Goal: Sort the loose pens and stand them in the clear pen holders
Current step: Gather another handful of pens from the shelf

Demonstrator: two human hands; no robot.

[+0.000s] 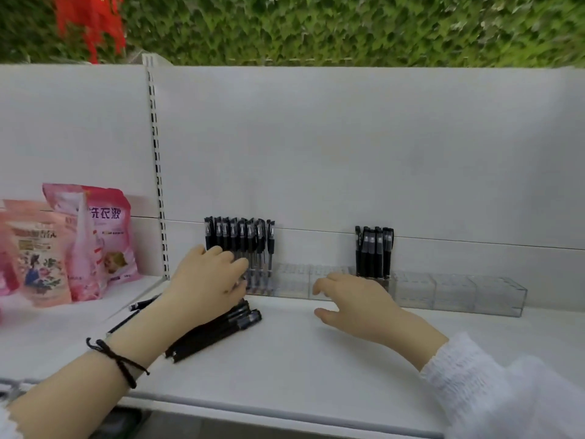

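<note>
Head view: loose pens (218, 331) lie bundled on the shelf (316, 362) under the left hand (205, 280), whose grip I cannot tell; the right hand (357, 302) hovers, fingers loose, before the holders (443, 293). Light, stiff, slick barrels likely roll; pinch mid-barrel.

1 view, head-worn, wide-angle. Looks forward and down onto a white shelf (316, 359), facing its back panel (348, 153) nearly square-on. Close range: left hand (205, 280) and right hand (357, 305) reach in from the bottom edge. Leafy wall (316, 26) tops the frame.
</note>
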